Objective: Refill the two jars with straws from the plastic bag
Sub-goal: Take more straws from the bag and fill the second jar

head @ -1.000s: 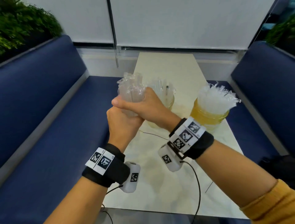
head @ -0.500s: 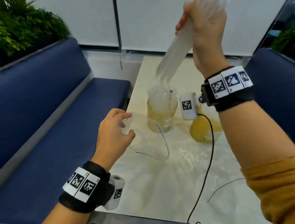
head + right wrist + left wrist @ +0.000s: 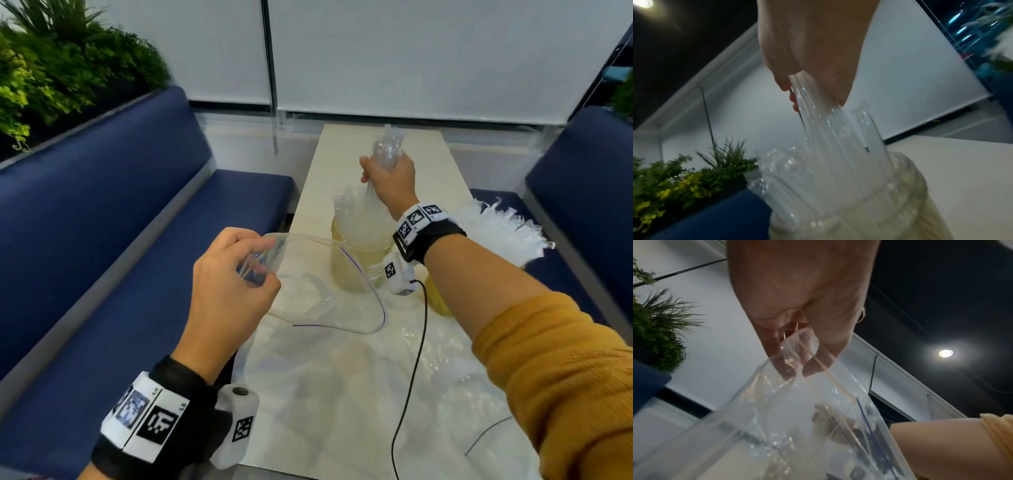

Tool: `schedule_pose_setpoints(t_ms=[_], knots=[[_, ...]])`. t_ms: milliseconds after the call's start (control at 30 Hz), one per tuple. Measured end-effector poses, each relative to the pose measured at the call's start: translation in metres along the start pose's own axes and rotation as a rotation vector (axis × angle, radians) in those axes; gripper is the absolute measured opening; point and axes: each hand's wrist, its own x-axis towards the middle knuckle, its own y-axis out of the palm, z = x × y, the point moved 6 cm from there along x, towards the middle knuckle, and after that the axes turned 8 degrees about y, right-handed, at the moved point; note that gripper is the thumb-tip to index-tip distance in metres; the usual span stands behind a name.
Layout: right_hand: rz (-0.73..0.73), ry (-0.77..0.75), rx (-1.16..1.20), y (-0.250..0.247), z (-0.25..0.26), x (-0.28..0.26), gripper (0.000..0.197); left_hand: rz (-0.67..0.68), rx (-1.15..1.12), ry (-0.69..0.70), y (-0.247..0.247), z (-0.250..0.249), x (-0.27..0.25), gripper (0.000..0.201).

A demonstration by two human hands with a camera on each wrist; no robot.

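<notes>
Between two navy benches (image 3: pixel 102 212) runs a pale table (image 3: pixel 387 144), seen from the head camera with a leafy planter (image 3: pixel 51 68) behind the left bench; on it stands a yellowish jar (image 3: pixel 359 253), and over its mouth the right hand (image 3: pixel 388 178) clenches a bundle of wrapped straws (image 3: pixel 359 212), lower ends already inside the jar, tops sticking out above the fist; the left hand (image 3: pixel 226 284) pinches the rim of the clear plastic bag (image 3: pixel 329 287), which sags open and looks empty; a second jar (image 3: pixel 436 298), mostly hidden by the right forearm, carries a full spray of straws (image 3: pixel 496 233). From the left wrist, thumb and fingers nip a fold of bag film; it is thin, limp and glossy, so it probably slips unless gripped at the stiffer sealed rim. From the right wrist, the fingers wrap the bundle near its top while the straws fan out below into the jar; they seem very light, springy and slick in their wrappers, so a firm squeeze round the middle should keep them from sliding apart; the jar looks like glass and may tip if the bundle is pushed sideways.
</notes>
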Motion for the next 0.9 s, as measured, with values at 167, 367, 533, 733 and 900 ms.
schedule_pose_setpoints(t_ms=[167, 367, 533, 733, 900], knots=[[-0.007, 0.086, -0.094, -0.002, -0.022, 0.0, 0.031, -0.006, -0.025, -0.002, 0.003, -0.004, 0.002, 0.034], [-0.044, 0.089, -0.188, 0.001, -0.015, -0.006, 0.041, -0.011, -0.06, 0.012, 0.004, -0.008, 0.005, 0.034], [-0.142, -0.312, -0.156, -0.011, 0.023, -0.008, 0.115, -0.014, -0.037, 0.004, -0.002, -0.002, 0.006, 0.034], [0.159, -0.523, -0.812, 0.014, 0.004, -0.003, 0.038, -0.008, -0.046, -0.004, 0.002, -0.003, 0.008, 0.032], [0.008, -0.509, -0.818, 0.01, 0.014, -0.008, 0.054, 0.005, -0.028, 0.028, 0.003, -0.002, 0.013, 0.032]])
